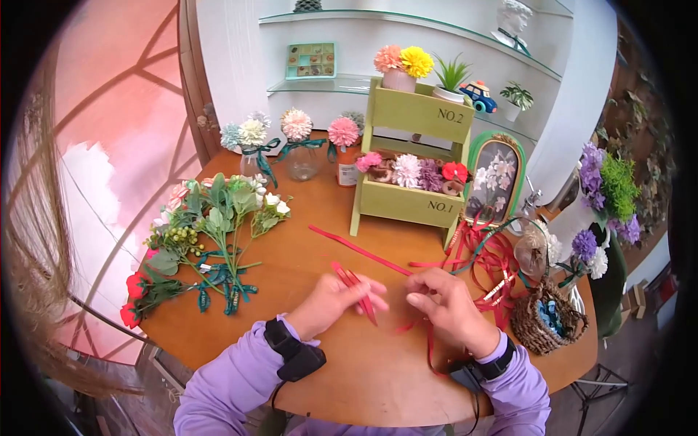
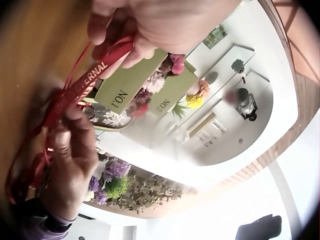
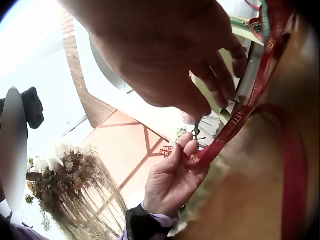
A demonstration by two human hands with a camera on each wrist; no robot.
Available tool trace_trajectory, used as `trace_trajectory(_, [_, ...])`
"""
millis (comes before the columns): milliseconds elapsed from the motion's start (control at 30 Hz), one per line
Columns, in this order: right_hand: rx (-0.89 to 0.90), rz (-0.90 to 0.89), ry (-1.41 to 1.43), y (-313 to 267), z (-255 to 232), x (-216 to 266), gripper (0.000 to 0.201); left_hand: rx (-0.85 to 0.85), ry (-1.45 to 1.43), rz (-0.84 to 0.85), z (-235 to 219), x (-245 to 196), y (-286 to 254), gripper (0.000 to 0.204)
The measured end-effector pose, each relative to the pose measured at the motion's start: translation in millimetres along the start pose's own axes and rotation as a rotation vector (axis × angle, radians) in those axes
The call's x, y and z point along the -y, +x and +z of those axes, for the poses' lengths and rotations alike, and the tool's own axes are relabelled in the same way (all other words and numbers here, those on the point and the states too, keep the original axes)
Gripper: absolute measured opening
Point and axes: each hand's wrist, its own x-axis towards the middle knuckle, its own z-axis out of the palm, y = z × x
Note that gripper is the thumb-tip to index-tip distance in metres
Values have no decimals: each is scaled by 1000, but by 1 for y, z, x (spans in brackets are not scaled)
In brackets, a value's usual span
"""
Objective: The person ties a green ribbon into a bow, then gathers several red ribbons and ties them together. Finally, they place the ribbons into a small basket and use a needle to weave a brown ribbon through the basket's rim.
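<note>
My left hand [image 1: 336, 299] pinches a red ribbon [image 1: 347, 275] near the table's front, with a folded end standing up past the fingers. Gold lettering runs along this ribbon [image 2: 82, 82] in the left wrist view. To the right, my right hand [image 1: 452, 304] hovers beside the strand, its fingers loosely bent and thumb apart from them. The ribbon [image 3: 235, 125] passes close by its fingertips in the right wrist view. A tangled heap of the same red ribbon [image 1: 494, 269] lies beyond the right hand. One straight red strip [image 1: 356, 249] stretches across the table.
Artificial flowers [image 1: 218, 211] with green ribbon bows lie at left. A green two-tier stand [image 1: 411, 203] holds flower heads at the back, beside vases [image 1: 302, 163] and an oval frame [image 1: 498, 178]. At right sits a woven basket [image 1: 534, 327] on the wooden table [image 1: 349, 389].
</note>
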Motion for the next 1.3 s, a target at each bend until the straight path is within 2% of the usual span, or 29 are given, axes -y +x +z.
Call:
trace_trajectory(33, [-7, 11, -7, 2, 1, 8, 19, 155, 20, -32, 8, -1, -2, 31])
trace_trajectory(67, [50, 54, 113, 7, 1, 15, 20, 233, 29, -53, 14, -1, -3, 29])
trace_trajectory(100, [104, 97, 236, 8, 3, 19, 21, 250, 24, -59, 20, 0, -5, 29])
trace_trajectory(133, [93, 109, 233, 8, 9, 20, 21, 288, -4, -94, 26, 0, -7, 27])
trace_trajectory(200, [223, 272, 516, 9, 22, 14, 14, 333, -21, -113, 30, 8, -7, 25])
trace_trajectory(333, [161, 248, 484, 10, 29, 9, 9, 335, 20, -145, 30, 8, -5, 24])
trace_trajectory(433, [84, 156, 488, 14, 27, 15, 5, 341, 21, -159, 31, 9, -5, 23])
trace_trajectory(533, [48, 100, 459, 16, 34, 16, 16, 352, -34, -157, 29, 17, -2, 24])
trace_trajectory(600, [-27, 121, 571, 17, 45, 6, 35, 82, -153, 28, 28, 21, 1, 29])
trace_trajectory(633, [-33, 122, 567, 15, 52, 1, 35, 89, -154, 29, 26, 17, 1, 29])
trace_trajectory(700, [126, 182, 848, 9, 62, -7, 51, -78, -305, 126, 15, 3, 1, 33])
trace_trajectory(733, [218, 291, 779, 7, 59, -6, 36, -107, -291, 148, 7, -1, 2, 34])
trace_trajectory(767, [207, 295, 776, 7, 53, -2, 36, -96, -293, 146, 1, -5, 3, 34])
trace_trajectory(833, [637, 444, 593, 12, 38, 6, 23, -210, -399, 175, -12, -11, 2, 29])
trace_trajectory(867, [674, 498, 646, 13, 31, 8, 22, -203, -402, 169, -22, -11, 2, 29])
trace_trajectory(933, [638, 456, 582, 16, 13, 3, 23, -220, -803, 180, -47, -9, 3, 24])
trace_trajectory(967, [611, 410, 515, 17, 1, -1, 25, -205, -857, 233, -61, -7, 5, 20])
trace_trajectory(1033, [531, 436, 378, 19, -28, -11, 27, -407, -917, 263, -76, -11, 6, 19])
trace_trajectory(1067, [423, 450, 301, 18, -44, -12, 28, -405, -924, 264, -84, -10, 6, 19])
trace_trajectory(1100, [315, 461, 223, 16, -61, -13, 29, -483, -934, 300, -92, -7, 8, 18])
trace_trajectory(1133, [287, 463, 138, 16, -80, -23, 28, -562, -944, 335, -99, -4, 8, 17])
trace_trajectory(1167, [258, 464, 55, 15, -97, -38, 28, -560, -951, 335, -108, 2, 7, 17])
trace_trajectory(1200, [245, 612, -25, 14, -109, -60, 31, -458, -929, 313, -116, 7, 4, 20])
trace_trajectory(1233, [244, 614, -30, 12, -115, -59, 31, -356, -905, 292, -115, 6, 3, 23])
trace_trajectory(1267, [345, 693, -167, 10, -121, -56, 31, -593, -922, 183, -105, 0, 6, 24])
trace_trajectory(1300, [446, 771, -303, 8, -124, -55, 31, -590, -921, 182, -106, 2, 7, 24])
